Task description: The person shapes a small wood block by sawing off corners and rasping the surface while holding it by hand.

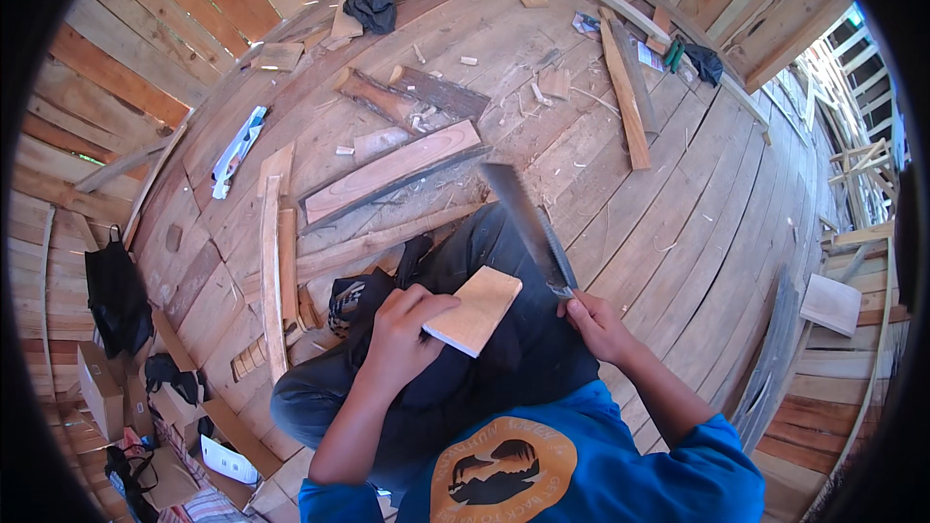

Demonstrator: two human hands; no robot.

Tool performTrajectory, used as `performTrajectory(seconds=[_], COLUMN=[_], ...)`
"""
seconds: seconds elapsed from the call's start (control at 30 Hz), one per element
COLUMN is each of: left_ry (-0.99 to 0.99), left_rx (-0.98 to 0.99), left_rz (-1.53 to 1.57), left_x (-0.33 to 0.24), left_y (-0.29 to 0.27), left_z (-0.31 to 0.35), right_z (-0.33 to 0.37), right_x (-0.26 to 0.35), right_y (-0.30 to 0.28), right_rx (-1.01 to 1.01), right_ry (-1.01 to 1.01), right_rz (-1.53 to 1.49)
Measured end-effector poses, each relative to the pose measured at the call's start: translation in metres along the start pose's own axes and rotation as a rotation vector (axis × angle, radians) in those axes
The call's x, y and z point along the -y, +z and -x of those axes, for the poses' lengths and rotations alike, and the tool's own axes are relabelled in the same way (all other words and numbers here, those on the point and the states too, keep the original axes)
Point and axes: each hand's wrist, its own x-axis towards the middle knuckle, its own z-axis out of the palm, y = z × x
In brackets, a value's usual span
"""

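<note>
My left hand (405, 331) is closed on a short flat wooden board (477, 308), gripping it at its left end above my lap. In my right hand (593, 325) is a hand saw (531, 221), held by its handle end. The saw's blade, a little blurred, points up and away to the left, beyond my knee. Blade and board are apart. My fingers hide most of the saw's handle.
Ahead on the plank floor lie a thick sawn timber (392, 172), bark-edged log pieces (441, 92) and wood chips. Long boards (625, 92) lie far right. Cardboard boxes (174, 407) and a black bag (118, 295) stand at the left wall.
</note>
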Motion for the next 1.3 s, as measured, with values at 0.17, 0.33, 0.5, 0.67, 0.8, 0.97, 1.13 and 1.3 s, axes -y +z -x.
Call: performTrajectory(seconds=[0.17, 0.33, 0.5, 0.67, 0.8, 0.97, 1.13, 1.3], left_ry=[-0.276, -0.378, -0.352, -0.475, -0.504, -0.364, -0.410, -0.455], left_rx=[0.019, -0.005, -0.082, -0.261, -0.301, -0.440, -0.458, -0.440], left_rz=[0.429, 0.898, 1.120, 1.085, 1.136, 0.982, 1.077, 1.121], left_x=[-0.004, -0.009, -0.015, -0.003, -0.002, 0.004, -0.010, -0.002], left_y=[0.019, 0.040, 0.048, 0.064, 0.070, 0.087, 0.085, 0.095], left_z=[0.027, 0.046, 0.055, 0.071, 0.072, 0.056, 0.033, 0.026], right_z=[0.005, 0.004, 0.002, 0.000, 0.001, 0.010, 0.018, 0.016], right_x=[0.031, 0.039, 0.037, 0.030, 0.037, 0.033, 0.034, 0.039], right_y=[0.010, 0.020, 0.020, 0.018, 0.015, 0.023, 0.026, 0.029], right_rx=[0.092, 0.091, 0.079, 0.124, 0.165, 0.163, 0.257, 0.336], right_ry=[-0.063, 0.067, 0.090, 0.067, 0.057, 0.074, 0.081, 0.119], right_rz=[0.168, 0.257, 0.294, 0.293, 0.267, 0.019, -0.089, -0.201])
